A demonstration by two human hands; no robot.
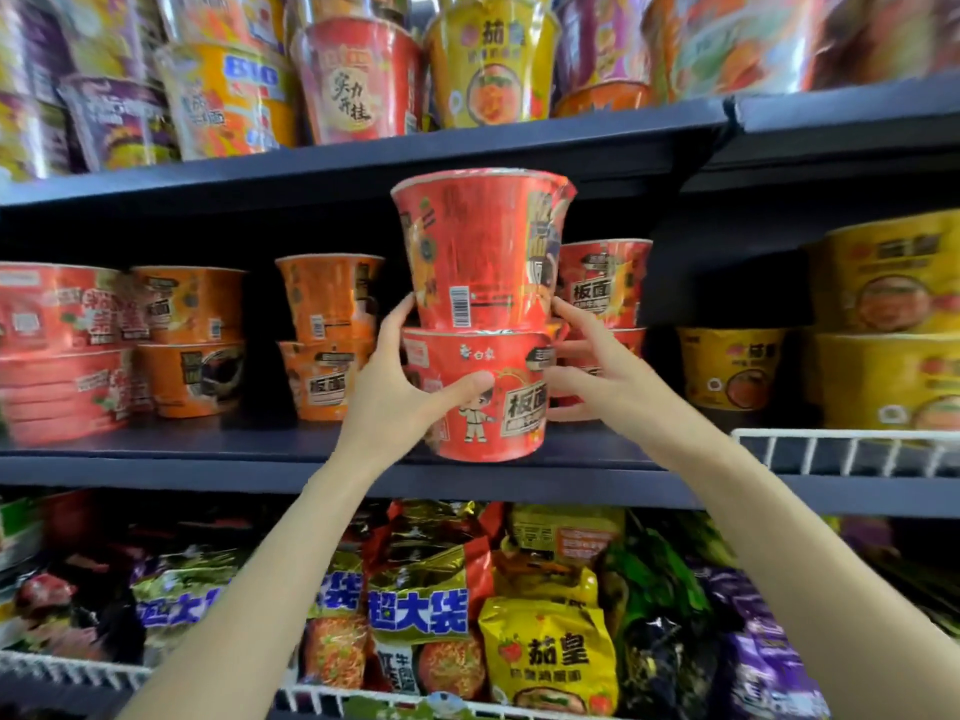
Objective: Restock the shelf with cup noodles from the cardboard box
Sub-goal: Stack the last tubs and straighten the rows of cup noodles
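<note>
— What is shown across the frame?

— A dark blue shelf point(218, 462) is seen stocked with noodle tubs: orange cups point(327, 337) stacked at left, yellow cups point(883, 324) at right, and packet noodles point(548, 652) held in a white wire basket point(78, 672) below.

— And at the centre?

— Two red cup noodles are seen stacked at the shelf's front edge. The lower cup point(488, 397) is gripped by the left hand point(400, 402), its thumb pressed across the printed face while the fingers point(397, 317) are spread up to the base of the upper cup point(483, 252). The right hand point(608, 376) is laid against the stack's right side, fingers point(571, 314) apart, the topmost touching the upper cup's base. A firm grasp by the right hand cannot be confirmed.
</note>
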